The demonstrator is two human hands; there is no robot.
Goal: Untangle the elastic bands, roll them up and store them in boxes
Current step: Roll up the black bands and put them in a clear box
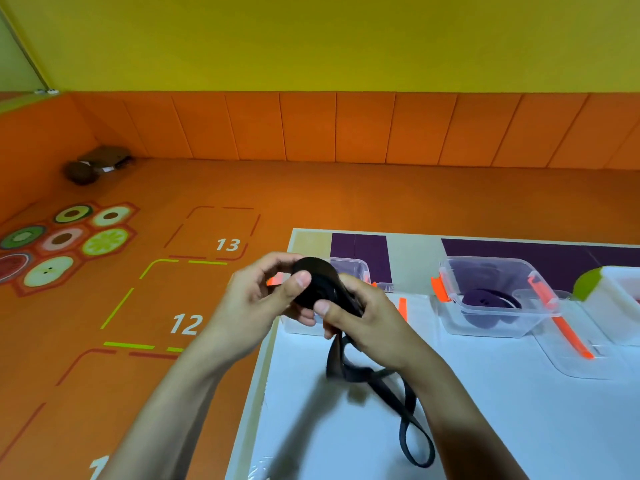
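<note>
Your left hand [263, 299] and right hand [363, 320] gripped the part-rolled black elastic band [317, 282] over the white table [519, 427], tail trailing. One orange-latched clear box [498, 328] held a purple roll [485, 299]. Floor markings [187, 323] read 12, 13.

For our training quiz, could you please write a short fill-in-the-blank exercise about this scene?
The left hand and the right hand together hold a partly rolled band coloured ____.
Its loose tail hangs onto the table, whose top is ____.
The clear box with orange clips contains a rolled band coloured ____.
Missing words: black; white; purple.
</note>
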